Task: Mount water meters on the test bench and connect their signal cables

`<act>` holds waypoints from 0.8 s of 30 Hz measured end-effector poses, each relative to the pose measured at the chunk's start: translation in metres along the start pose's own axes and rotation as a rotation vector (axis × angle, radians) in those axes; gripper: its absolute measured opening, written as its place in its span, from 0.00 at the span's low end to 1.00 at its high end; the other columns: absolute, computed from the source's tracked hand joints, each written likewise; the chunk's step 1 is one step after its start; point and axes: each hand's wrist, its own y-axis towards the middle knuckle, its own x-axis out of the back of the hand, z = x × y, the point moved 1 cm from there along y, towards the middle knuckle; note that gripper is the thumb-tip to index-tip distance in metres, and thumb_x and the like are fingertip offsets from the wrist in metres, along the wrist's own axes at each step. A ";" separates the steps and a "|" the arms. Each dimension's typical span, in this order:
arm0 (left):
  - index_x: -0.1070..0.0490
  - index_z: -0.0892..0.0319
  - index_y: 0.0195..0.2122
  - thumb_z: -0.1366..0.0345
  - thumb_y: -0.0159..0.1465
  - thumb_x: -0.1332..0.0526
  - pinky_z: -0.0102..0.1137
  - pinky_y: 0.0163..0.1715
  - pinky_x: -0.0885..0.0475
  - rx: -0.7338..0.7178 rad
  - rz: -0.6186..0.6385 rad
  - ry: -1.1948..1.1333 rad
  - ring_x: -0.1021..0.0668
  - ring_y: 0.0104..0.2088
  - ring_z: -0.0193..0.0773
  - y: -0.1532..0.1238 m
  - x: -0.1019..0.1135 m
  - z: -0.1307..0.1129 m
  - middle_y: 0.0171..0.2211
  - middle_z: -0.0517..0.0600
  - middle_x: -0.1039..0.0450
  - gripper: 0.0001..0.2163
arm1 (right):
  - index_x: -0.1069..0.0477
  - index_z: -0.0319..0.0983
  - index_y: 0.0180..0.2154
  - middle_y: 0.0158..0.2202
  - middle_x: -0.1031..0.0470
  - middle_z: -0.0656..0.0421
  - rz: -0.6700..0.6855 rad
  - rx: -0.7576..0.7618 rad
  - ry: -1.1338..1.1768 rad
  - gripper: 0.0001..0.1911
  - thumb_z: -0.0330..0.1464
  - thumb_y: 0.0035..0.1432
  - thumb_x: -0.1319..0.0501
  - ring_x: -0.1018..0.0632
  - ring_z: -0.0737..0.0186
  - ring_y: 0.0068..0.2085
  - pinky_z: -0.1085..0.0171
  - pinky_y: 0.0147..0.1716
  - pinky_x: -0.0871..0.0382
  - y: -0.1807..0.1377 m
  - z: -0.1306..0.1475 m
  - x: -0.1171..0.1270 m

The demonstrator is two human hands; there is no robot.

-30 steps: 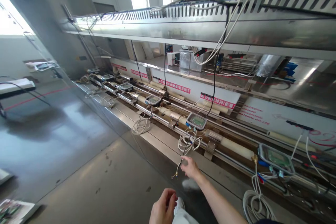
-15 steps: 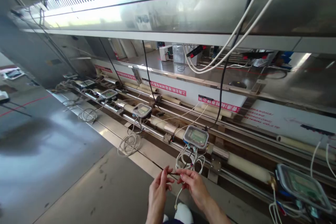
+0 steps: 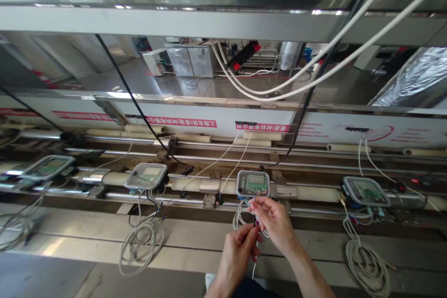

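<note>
Just in front of a clear-lidded box with a green circuit board (image 3: 253,184), both my hands are close together. My left hand (image 3: 237,247) is closed, pinching a thin black cable (image 3: 254,221). Above it, my right hand (image 3: 274,219) pinches the cable's end, where thin orange-yellow wires (image 3: 257,194) stick up before the box. My fingers hide part of the cable. A bundle of white cable (image 3: 239,216) hangs below the box, partly behind my right hand.
Similar boxes sit along the metal rails: one at left (image 3: 148,177) and one at right (image 3: 366,192). Coiled grey cables (image 3: 143,247) lie on the metal ledge (image 3: 87,235). White cables (image 3: 265,98) and a black cable (image 3: 307,98) hang across the upper view.
My view has turned right and come closer to the rails. My hands have risen toward the box, the right now above the left, and coloured wire ends show at my right fingertips.
</note>
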 end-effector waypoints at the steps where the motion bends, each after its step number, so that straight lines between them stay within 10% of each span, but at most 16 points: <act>1: 0.28 0.64 0.27 0.49 0.58 0.42 0.23 0.17 0.36 0.007 0.049 0.001 0.33 0.17 0.30 0.000 0.005 -0.002 0.19 0.48 0.33 0.20 | 0.29 0.36 0.34 0.28 0.26 0.58 -0.024 0.004 -0.008 0.20 0.48 0.54 0.42 0.38 0.75 0.17 0.72 0.16 0.44 0.000 0.002 -0.005; 6: 0.31 0.64 0.43 0.50 0.58 0.42 0.22 0.14 0.41 -0.025 -0.001 0.029 0.35 0.17 0.30 0.004 0.040 -0.027 0.20 0.46 0.34 0.21 | 0.28 0.36 0.28 0.22 0.29 0.61 -0.082 0.004 -0.145 0.19 0.47 0.55 0.42 0.37 0.74 0.17 0.72 0.15 0.45 -0.009 0.003 -0.023; 13: 0.30 0.62 0.26 0.59 0.58 0.39 0.24 0.24 0.36 -0.229 -0.037 0.227 0.31 0.23 0.31 0.014 0.055 -0.055 0.23 0.48 0.32 0.11 | 0.30 0.36 0.22 0.16 0.35 0.63 -0.069 -0.061 -0.270 0.21 0.47 0.56 0.43 0.36 0.73 0.16 0.72 0.15 0.45 -0.022 0.001 -0.042; 24: 0.30 0.63 0.25 0.57 0.54 0.37 0.23 0.18 0.42 -0.135 -0.075 0.006 0.36 0.18 0.28 0.010 0.052 -0.054 0.19 0.46 0.34 0.13 | 0.28 0.35 0.26 0.17 0.30 0.61 -0.128 -0.017 -0.051 0.21 0.48 0.54 0.41 0.29 0.69 0.18 0.70 0.17 0.34 -0.034 0.002 -0.042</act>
